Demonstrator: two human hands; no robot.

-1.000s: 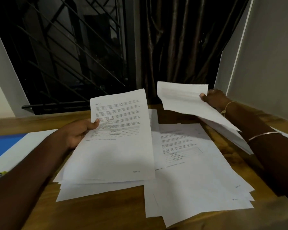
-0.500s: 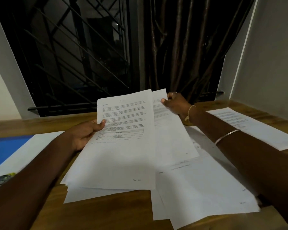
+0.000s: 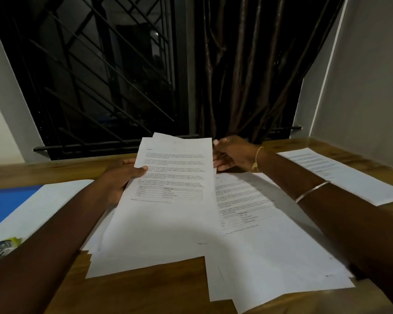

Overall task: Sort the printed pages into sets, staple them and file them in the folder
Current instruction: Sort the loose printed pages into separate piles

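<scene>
Two hands work on one sheaf of printed pages (image 3: 168, 211), which we hold tilted up at its far end over the tabletop (image 3: 145, 291), its near end lying on more loose sheets. Our left hand (image 3: 120, 177) grips the sheaf at its left edge, thumb on the top page and fingers beneath. Our right hand (image 3: 234, 155) is at the upper right edge with its fingertips touching the paper; we cannot tell whether it pinches a page or merely rests against it. A fanned pile (image 3: 277, 250) lies just beside the sheaf on the right, and a single sheet (image 3: 340, 175) lies well apart at the far right. The blue folder (image 3: 7, 205) and what looks like a stapler (image 3: 0, 248) wait at the left. We judge sorting to be under way, with no stapling begun. Risks from here: the right hand may draw two pages where one is intended, since the edges sit flush; a page may land on the wrong pile, since the layouts look alike; the fanned pile may slide off the near edge if our right forearm drags across it.
</scene>
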